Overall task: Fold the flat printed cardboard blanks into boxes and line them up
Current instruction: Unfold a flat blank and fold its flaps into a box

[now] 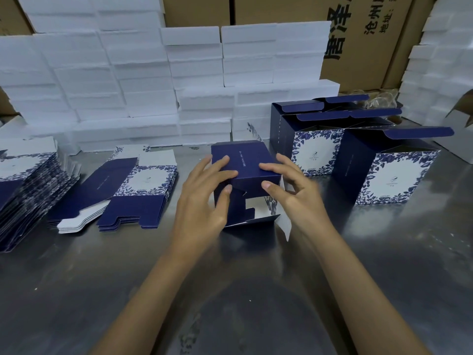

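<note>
Person has a half-formed box (244,172) lying on its side mid-worktop, open bottom facing the camera. Both hands clamped on it: left hand (204,198) fingers over the navy top panel, thumb on the near face; right hand (294,190) the same from the other side. Bottom flaps (252,208) only partly tucked, one white flap sticking out right. Best approach, probably: keep the body square, fold side flaps first, then press the locking tab home so it doesn't pop. Finished boxes (384,165) stand just right, lids up; flat blanks (138,188) stacked left. Worktop (256,290) is brushed steel, reflective. White foam blocks (128,85) and brown cartons (371,34) walled up behind.
</note>
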`<state>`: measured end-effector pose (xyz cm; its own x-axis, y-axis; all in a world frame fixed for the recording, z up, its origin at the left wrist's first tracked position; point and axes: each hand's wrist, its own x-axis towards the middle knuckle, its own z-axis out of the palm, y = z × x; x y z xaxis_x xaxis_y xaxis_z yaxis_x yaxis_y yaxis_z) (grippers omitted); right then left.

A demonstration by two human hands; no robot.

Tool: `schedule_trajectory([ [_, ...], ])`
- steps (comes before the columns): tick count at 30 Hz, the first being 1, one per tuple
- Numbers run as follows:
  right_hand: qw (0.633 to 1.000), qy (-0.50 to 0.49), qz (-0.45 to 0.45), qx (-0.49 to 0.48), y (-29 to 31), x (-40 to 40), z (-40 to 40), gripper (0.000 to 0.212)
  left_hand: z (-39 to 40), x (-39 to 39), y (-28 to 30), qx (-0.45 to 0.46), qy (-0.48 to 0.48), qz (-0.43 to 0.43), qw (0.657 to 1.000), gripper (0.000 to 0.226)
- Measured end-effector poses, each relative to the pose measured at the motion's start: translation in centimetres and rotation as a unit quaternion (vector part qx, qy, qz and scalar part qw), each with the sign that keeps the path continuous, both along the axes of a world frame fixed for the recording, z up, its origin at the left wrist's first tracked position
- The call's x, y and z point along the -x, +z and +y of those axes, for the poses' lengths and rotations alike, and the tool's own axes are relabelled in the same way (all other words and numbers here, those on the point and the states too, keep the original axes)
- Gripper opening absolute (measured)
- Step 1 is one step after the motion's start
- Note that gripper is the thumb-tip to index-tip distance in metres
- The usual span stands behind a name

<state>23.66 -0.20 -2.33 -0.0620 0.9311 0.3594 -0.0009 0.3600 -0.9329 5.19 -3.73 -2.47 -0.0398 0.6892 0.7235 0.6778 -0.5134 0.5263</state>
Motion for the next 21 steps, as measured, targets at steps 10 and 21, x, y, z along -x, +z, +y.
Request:
schedule_trajectory([
  [10, 1.000, 0.009, 0.002, 0.005, 0.5, -0.2, -0.3, 0.034, 0.6, -0.4, -1.4, -0.014, 0.029, 0.248, 0.968, 0.061],
  [21, 0.993, 0.038, 0.065, 0.089, 0.6, -0.2, 0.0, 0.046, 1.1, 0.1, -1.7, -0.012, 0.053, 0.123, 0.991, 0.072],
])
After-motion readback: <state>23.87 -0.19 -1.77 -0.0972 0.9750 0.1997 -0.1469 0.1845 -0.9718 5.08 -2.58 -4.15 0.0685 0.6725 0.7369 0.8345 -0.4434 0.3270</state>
